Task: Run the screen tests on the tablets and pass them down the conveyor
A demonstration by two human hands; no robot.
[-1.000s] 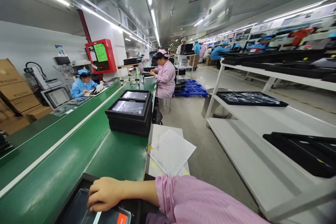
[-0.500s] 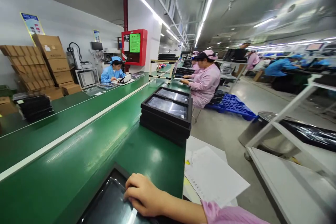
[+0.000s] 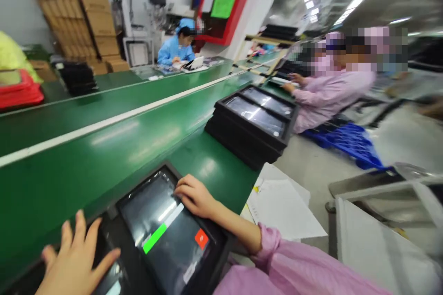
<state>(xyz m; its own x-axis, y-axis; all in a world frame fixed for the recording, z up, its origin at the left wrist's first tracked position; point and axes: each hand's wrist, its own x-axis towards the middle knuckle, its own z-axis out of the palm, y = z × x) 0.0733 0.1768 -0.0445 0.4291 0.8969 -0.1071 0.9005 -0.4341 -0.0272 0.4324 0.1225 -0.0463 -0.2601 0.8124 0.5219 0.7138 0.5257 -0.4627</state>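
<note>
Here's your black tray (image 3: 138,268), and in its right-hand compartment lies the dark-screened panel (image 3: 178,237), flat, with a green strip and a red-orange label! Your right hand (image 3: 195,196) is at that compartment's far right edge, fingers loosely bent over the panel's border; whether they grip it, you can't tell from here. Your left hand (image 3: 74,258) is spread wide over the tray's left side, fingers fanned, nothing clasped, above a second panel (image 3: 117,271); contact is unclear. Beyond the tray stands the tray stack (image 3: 242,140); right of the tray, loose papers (image 3: 287,212).
</note>
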